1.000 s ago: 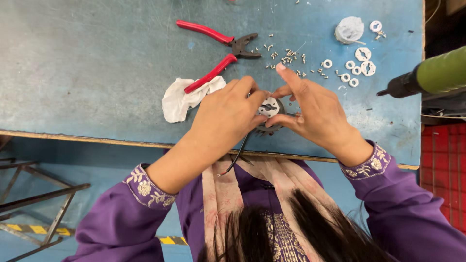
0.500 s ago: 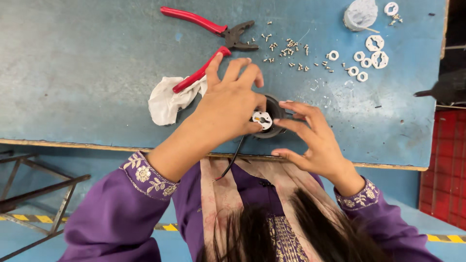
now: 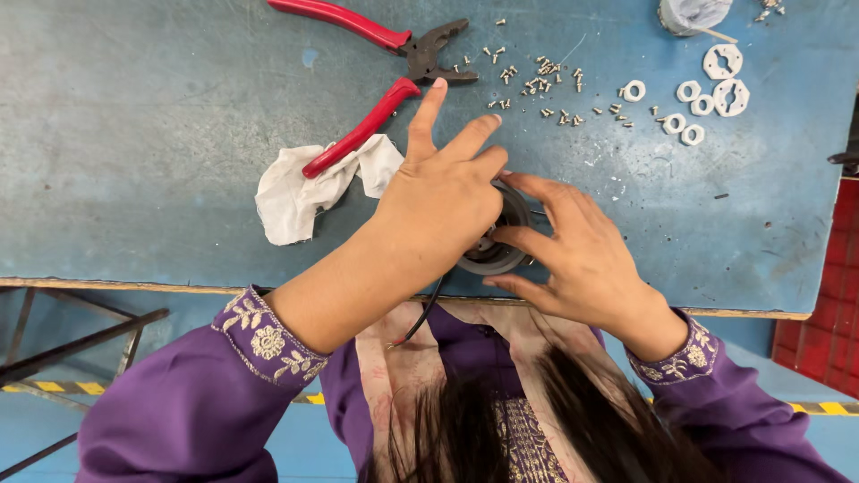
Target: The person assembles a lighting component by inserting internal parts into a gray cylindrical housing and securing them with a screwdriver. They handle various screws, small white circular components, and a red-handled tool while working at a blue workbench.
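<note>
My left hand (image 3: 443, 192) lies over a round black part (image 3: 497, 253) near the front edge of the blue table (image 3: 134, 161), index finger raised. My right hand (image 3: 573, 246) grips the same part from the right, fingertips on its rim. A black cable (image 3: 420, 317) hangs from the part over the table edge. Most of the part is hidden under my left hand.
Red-handled pliers (image 3: 376, 63) lie beyond my left hand, one handle resting on a crumpled white cloth (image 3: 295, 192). Several small screws (image 3: 546, 89) are scattered behind, with white plastic rings (image 3: 707, 89) at the far right. A metal frame (image 3: 54, 349) stands below at left.
The white piece seen between my fingers earlier is now hidden. My left hand has come down over the black part, and both hands sit lower, close to the table.
</note>
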